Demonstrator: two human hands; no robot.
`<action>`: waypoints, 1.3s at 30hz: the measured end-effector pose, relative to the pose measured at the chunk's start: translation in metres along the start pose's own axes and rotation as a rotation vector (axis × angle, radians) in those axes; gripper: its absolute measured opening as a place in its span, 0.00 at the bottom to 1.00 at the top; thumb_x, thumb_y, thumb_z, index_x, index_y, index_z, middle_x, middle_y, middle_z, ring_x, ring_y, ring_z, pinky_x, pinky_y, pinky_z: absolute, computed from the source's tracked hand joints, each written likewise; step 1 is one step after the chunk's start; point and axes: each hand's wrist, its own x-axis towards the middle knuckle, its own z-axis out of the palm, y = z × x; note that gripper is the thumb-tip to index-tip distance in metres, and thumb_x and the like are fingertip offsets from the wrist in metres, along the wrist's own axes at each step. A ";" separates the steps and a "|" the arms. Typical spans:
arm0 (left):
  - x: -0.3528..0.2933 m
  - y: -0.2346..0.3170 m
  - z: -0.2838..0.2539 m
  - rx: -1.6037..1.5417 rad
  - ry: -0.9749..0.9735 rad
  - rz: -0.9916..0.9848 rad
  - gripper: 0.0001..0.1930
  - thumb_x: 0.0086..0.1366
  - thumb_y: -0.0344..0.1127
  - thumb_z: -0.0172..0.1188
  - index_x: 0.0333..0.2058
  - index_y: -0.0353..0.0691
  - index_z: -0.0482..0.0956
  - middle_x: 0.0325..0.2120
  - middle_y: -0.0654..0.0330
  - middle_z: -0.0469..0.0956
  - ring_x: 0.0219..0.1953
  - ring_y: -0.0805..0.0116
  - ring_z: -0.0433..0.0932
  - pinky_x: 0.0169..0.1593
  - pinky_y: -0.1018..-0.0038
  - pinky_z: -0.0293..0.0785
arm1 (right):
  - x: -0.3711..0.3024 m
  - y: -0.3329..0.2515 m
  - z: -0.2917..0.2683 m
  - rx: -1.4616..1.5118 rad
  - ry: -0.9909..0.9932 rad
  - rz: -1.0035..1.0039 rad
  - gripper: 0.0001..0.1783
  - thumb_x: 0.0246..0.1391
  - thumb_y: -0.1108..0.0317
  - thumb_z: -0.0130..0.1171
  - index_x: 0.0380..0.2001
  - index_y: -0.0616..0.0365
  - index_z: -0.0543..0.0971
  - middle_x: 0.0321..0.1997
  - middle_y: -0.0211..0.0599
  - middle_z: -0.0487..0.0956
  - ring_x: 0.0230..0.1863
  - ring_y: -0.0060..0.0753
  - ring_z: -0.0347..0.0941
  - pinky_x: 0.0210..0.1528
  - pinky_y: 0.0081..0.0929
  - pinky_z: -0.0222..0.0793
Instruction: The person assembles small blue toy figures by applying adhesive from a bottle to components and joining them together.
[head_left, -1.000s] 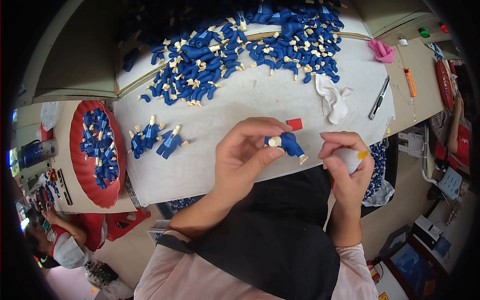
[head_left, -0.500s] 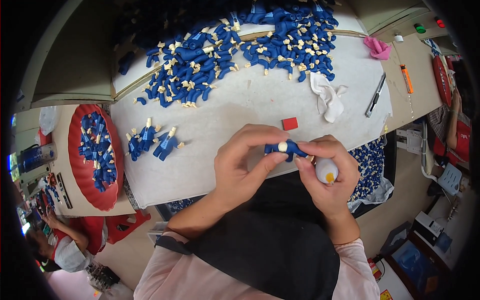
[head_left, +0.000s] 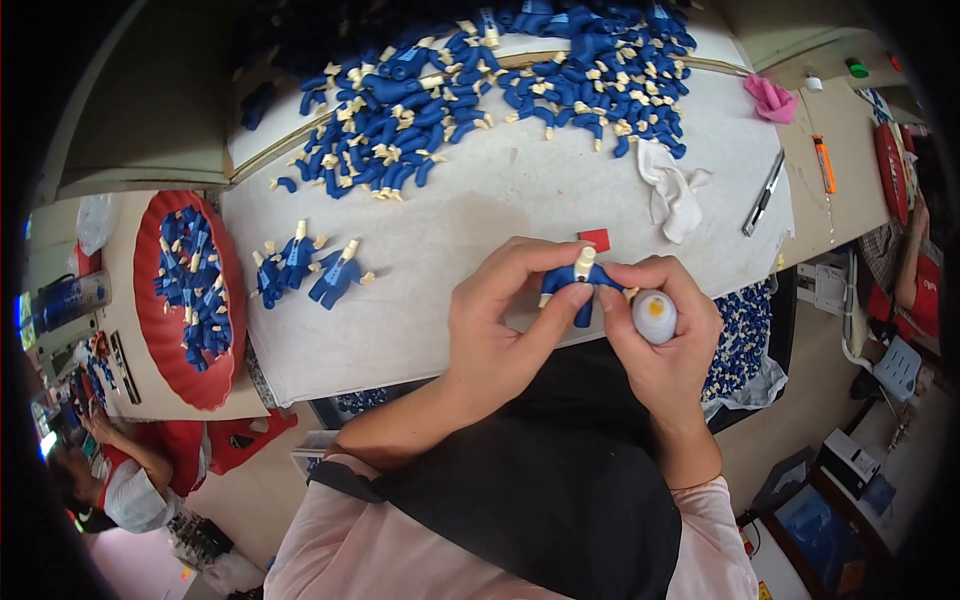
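Note:
Between my two hands is a small blue doll body [head_left: 583, 274] with a cream neck and arms, held above the table's near edge. My left hand [head_left: 500, 315] pinches its left side between thumb and fingers. The thumb and index finger of my right hand [head_left: 665, 335] grip its other side. A whitish bottle [head_left: 655, 317] with a yellowish spot on its end is also tucked in my right hand. Just beyond the fingers lies a red block [head_left: 595, 239]. Three similar doll bodies [head_left: 297, 257] rest on the table to the left.
Heaps of blue arms and bodies [head_left: 400, 125] cover the table's far side. A red scalloped basin [head_left: 150, 300] with more bodies stands at left. At right lie a white cloth [head_left: 672, 195], a utility knife [head_left: 765, 190] and a pink cloth [head_left: 770, 98]. A co-worker [head_left: 140, 485] sits far left.
The doll body has tipped in my fingers, so its neck now points up and away instead of toward the camera. Both hands have shifted slightly; the bottle stays in my right hand.

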 end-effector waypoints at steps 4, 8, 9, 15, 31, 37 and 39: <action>0.001 -0.005 0.000 -0.002 -0.023 0.006 0.11 0.52 0.23 0.54 0.37 0.36 0.71 0.31 0.59 0.71 0.31 0.73 0.72 0.30 0.81 0.70 | -0.002 0.003 0.006 0.060 0.046 0.052 0.06 0.40 0.79 0.56 0.26 0.65 0.72 0.24 0.34 0.75 0.26 0.16 0.68 0.28 0.13 0.62; 0.003 0.014 -0.015 0.198 -0.059 0.014 0.14 0.53 0.22 0.52 0.41 0.36 0.69 0.33 0.59 0.71 0.33 0.73 0.71 0.34 0.79 0.68 | -0.001 -0.003 0.014 0.116 -0.005 0.059 0.12 0.39 0.81 0.56 0.32 0.64 0.73 0.24 0.29 0.72 0.25 0.14 0.64 0.30 0.11 0.60; 0.002 0.017 -0.023 0.208 -0.045 0.017 0.14 0.53 0.22 0.52 0.41 0.36 0.69 0.33 0.59 0.71 0.33 0.73 0.71 0.34 0.79 0.68 | -0.001 -0.006 0.016 0.180 -0.003 0.052 0.14 0.38 0.82 0.56 0.33 0.63 0.73 0.23 0.28 0.70 0.25 0.14 0.63 0.30 0.11 0.60; -0.016 0.034 -0.072 1.156 -0.219 0.100 0.17 0.46 0.24 0.55 0.38 0.44 0.75 0.36 0.58 0.69 0.39 0.61 0.68 0.45 0.70 0.60 | -0.001 0.011 0.000 0.160 -0.053 0.025 0.17 0.36 0.83 0.56 0.35 0.63 0.73 0.24 0.28 0.69 0.25 0.15 0.62 0.30 0.12 0.57; 0.003 0.037 -0.096 1.569 0.058 0.233 0.18 0.47 0.42 0.60 0.39 0.48 0.74 0.48 0.53 0.61 0.53 0.51 0.56 0.55 0.50 0.42 | 0.025 0.040 -0.015 -0.429 0.059 -0.292 0.15 0.31 0.82 0.57 0.30 0.61 0.72 0.35 0.40 0.72 0.33 0.40 0.70 0.34 0.26 0.66; 0.062 0.050 -0.016 1.286 -0.249 0.513 0.15 0.45 0.33 0.61 0.35 0.42 0.76 0.41 0.56 0.68 0.46 0.56 0.63 0.51 0.62 0.54 | 0.008 0.056 -0.052 0.270 0.213 0.057 0.17 0.41 0.76 0.54 0.38 0.61 0.64 0.32 0.33 0.66 0.24 0.22 0.64 0.26 0.18 0.62; 0.094 0.041 0.022 1.111 -0.330 0.631 0.13 0.44 0.32 0.61 0.32 0.40 0.76 0.33 0.58 0.71 0.41 0.59 0.66 0.45 0.67 0.59 | 0.005 0.063 -0.066 0.615 0.268 0.130 0.15 0.47 0.74 0.46 0.40 0.61 0.59 0.30 0.31 0.63 0.24 0.21 0.63 0.27 0.19 0.63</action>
